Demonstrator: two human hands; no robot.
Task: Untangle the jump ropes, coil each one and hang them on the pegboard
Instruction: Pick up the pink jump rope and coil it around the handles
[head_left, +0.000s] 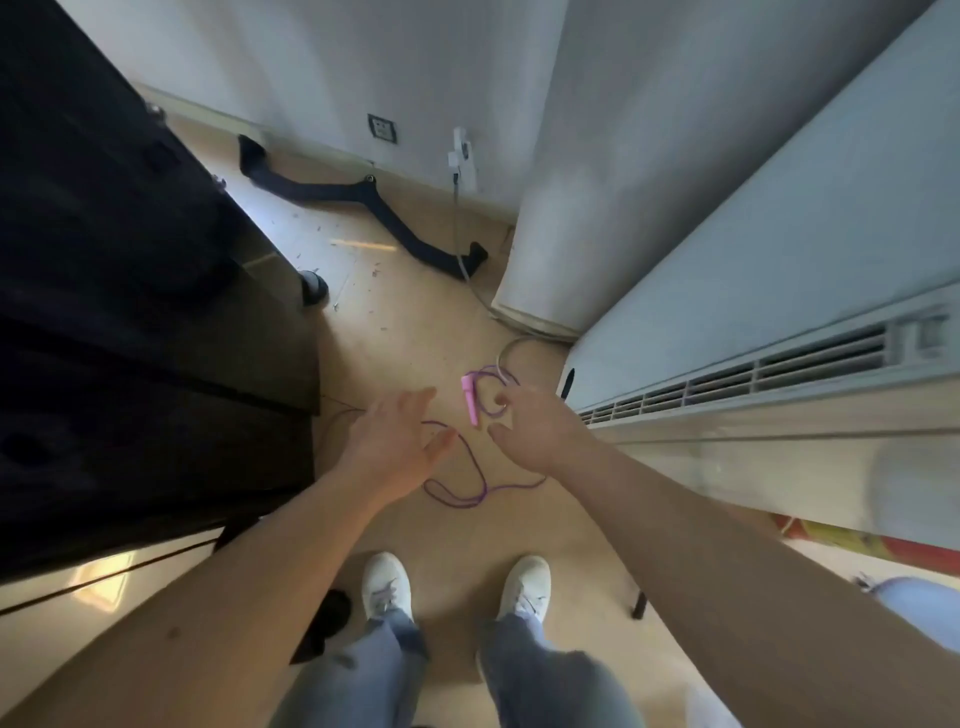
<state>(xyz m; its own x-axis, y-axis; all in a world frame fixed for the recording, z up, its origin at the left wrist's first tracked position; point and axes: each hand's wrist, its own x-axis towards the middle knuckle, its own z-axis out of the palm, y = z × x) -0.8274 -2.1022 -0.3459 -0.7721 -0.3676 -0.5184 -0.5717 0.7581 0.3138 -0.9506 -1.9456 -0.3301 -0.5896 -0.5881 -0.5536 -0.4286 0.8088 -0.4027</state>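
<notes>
We see both hands, left hand (395, 441) and right hand (535, 431), spread, gripping nothing. Purple rope (467, 486) (pink handle (470, 400) at 12 o'clock) lies on the floor (415, 322).

A home room: wood-look floor (415, 332), wall socket (382, 128), standing air conditioner (753, 322), dark cabinet (130, 312)

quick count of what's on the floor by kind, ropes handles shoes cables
purple jump rope: 1
pink handle: 1 showing, any second one is hidden
white shoes: 2
grey cable: 1
black padded bar: 1
total: 6
Both hands, left and right, are open above the rope.
</notes>
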